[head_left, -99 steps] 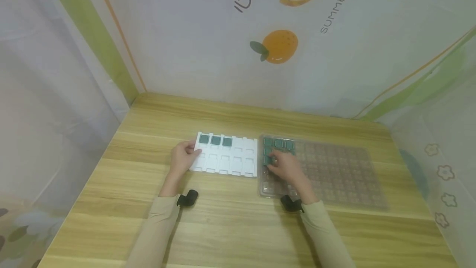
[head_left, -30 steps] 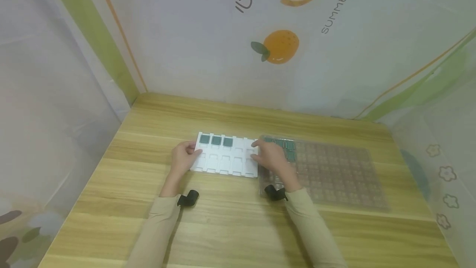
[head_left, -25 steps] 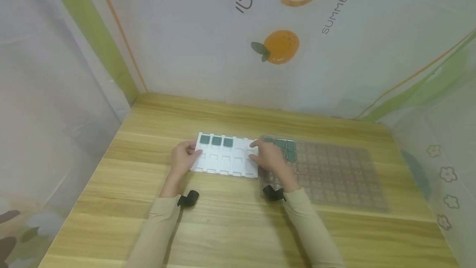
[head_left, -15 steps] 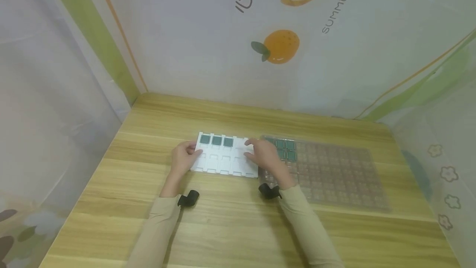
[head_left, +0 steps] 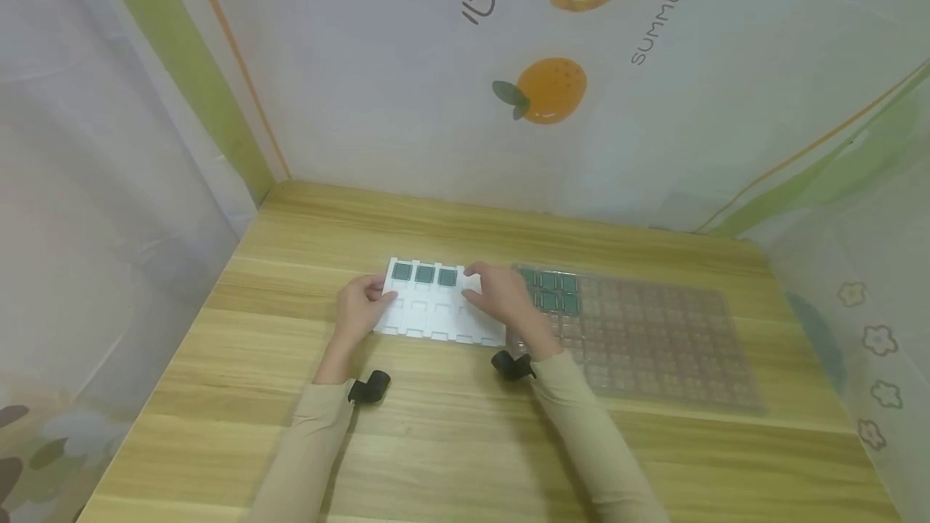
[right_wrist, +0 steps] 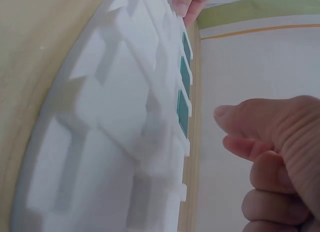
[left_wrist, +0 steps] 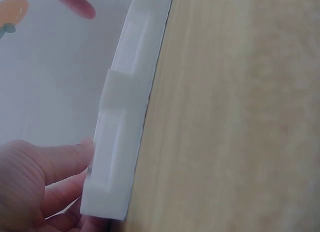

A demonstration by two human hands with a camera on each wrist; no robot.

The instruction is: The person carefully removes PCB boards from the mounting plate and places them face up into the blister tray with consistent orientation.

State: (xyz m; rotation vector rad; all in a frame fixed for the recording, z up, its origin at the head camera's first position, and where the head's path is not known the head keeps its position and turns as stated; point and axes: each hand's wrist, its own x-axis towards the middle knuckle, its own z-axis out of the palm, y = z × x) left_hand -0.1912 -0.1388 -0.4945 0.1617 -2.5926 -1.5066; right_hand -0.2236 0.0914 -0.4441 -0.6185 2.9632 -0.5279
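The left hand (head_left: 358, 309) pinches the white tray (head_left: 417, 317) on its right; above that, the right hand (head_left: 501, 293) is narrow, whether holding anything I cannot tell.

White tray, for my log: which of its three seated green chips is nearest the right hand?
The rightmost green chip in the white tray; the other two sit further left, toward the left hand.

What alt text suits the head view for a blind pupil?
A person's left hand grips the left edge of a white tray with three green squares in its far row; the right hand is over the tray's right part. At right, a clear compartmented tray bearing more green squares lies on a wooden table.
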